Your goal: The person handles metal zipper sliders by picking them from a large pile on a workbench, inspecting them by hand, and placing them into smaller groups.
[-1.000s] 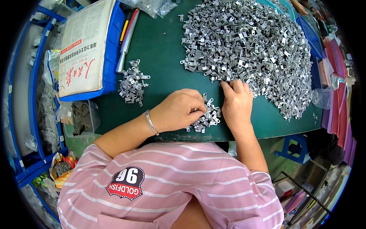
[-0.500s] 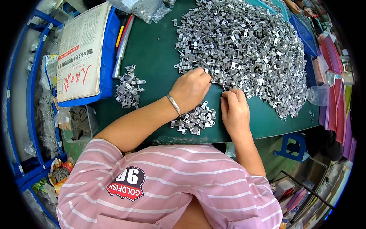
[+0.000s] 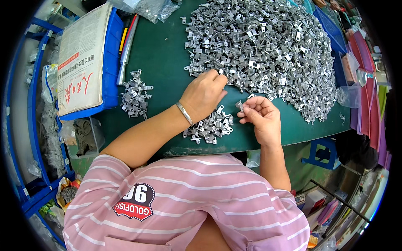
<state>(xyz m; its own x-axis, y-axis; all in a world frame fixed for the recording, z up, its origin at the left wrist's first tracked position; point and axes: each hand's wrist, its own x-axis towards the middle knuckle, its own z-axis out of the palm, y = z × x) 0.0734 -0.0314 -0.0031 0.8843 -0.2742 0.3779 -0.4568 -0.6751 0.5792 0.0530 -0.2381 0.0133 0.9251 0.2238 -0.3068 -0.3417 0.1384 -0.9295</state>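
Note:
Between thumb and fingertips my right hand [image 3: 264, 120] pinches a small grey metal bracket [image 3: 240, 105] just above the table. My left hand [image 3: 204, 94], with a silver bangle at the wrist, is closed with its fingers curled down. Whatever those fingers hold, if anything, is hidden. Ahead of both hands spreads a large heap of metal brackets [image 3: 259, 46]. A small pile of brackets [image 3: 212, 126] lies close to me, partly under my left wrist. Farther left sits another small pile of brackets [image 3: 136, 97].
A blue tray [image 3: 109, 71] with folded newspapers [image 3: 79, 62] stands on the green table [image 3: 167, 50] at left, pens and a roll beside it. A clear bag of parts [image 3: 153, 9] lies at the back. Another person's hand [image 3: 335, 5] shows far right.
My right hand has turned palm-up and drawn a bracket into view, away from the heap's edge. The left hand has shifted slightly left along with the whole view.

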